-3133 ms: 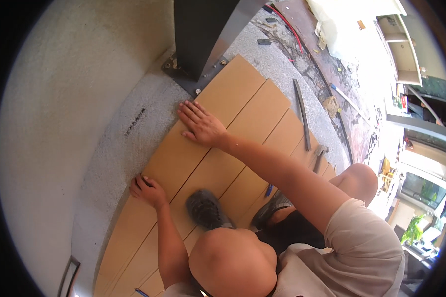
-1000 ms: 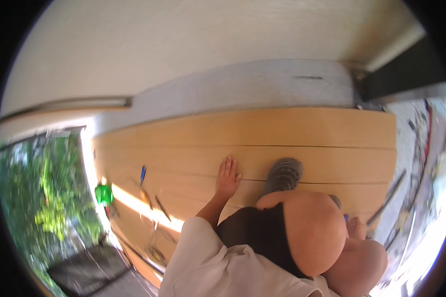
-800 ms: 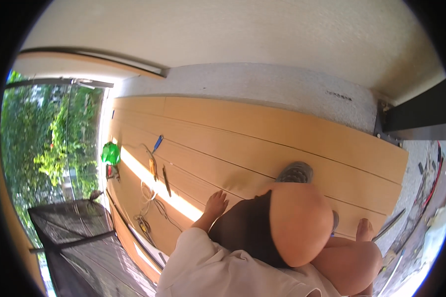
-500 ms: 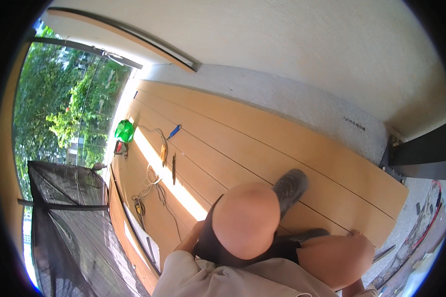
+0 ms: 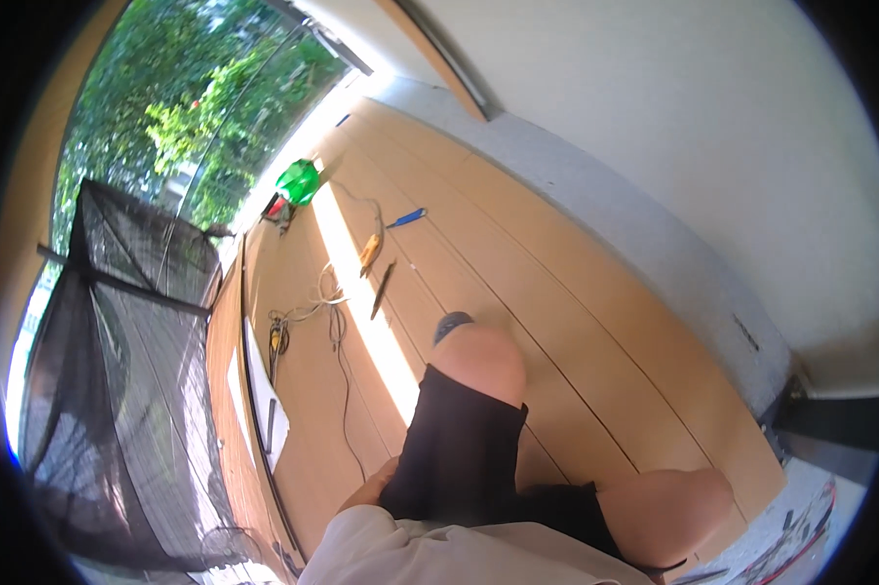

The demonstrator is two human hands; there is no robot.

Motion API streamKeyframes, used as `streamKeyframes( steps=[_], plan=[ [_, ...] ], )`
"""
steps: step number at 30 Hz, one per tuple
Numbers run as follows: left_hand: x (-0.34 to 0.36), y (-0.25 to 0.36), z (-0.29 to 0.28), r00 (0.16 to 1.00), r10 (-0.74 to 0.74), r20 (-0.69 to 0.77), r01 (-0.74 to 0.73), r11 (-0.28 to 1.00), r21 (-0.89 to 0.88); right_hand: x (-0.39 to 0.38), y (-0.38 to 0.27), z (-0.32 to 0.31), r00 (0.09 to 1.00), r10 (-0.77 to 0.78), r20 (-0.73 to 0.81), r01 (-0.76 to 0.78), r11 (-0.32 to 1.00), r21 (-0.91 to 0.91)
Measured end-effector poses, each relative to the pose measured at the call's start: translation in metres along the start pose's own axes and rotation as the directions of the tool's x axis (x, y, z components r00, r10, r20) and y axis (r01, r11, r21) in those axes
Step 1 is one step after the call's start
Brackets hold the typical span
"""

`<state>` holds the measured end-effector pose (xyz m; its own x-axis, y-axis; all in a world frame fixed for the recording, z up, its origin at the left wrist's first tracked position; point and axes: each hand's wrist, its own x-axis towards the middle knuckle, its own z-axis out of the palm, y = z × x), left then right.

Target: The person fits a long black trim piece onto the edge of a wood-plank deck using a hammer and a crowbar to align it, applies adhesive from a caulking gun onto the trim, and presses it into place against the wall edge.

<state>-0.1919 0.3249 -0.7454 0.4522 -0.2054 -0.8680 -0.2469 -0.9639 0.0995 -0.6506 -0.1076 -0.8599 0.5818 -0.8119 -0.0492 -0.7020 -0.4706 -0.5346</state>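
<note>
Left fingers (image 5: 388, 474) half-hidden by shorts (image 5: 459, 439); green bag-like thing (image 5: 299, 182), contents unclear.

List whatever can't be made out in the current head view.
Left hand, head view: partly hidden by the black shorts; its grip can't be told.
Right hand, head view: out of sight; the right leg or lower edge may hide it.
Shoe, head view: mostly hidden by the left knee.
Red item, head view: too small to identify.
</note>
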Motion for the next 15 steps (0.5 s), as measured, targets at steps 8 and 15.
streamKeyframes(
  steps=[8, 15],
  plan=[
    [0.061, -0.140, -0.017, 0.989, 0.022, -0.148, -0.043, 0.989, -0.142, 0.094, -0.122, 0.005, 0.983, -0.025, 0.184, 0.007, 0.995, 0.100],
    [0.159, -0.169, -0.178, 0.884, 0.036, -0.466, -0.010, 0.998, 0.057, 0.163, -0.266, 0.031, 0.911, 0.002, 0.413, -0.106, 0.968, 0.228]
  ],
)
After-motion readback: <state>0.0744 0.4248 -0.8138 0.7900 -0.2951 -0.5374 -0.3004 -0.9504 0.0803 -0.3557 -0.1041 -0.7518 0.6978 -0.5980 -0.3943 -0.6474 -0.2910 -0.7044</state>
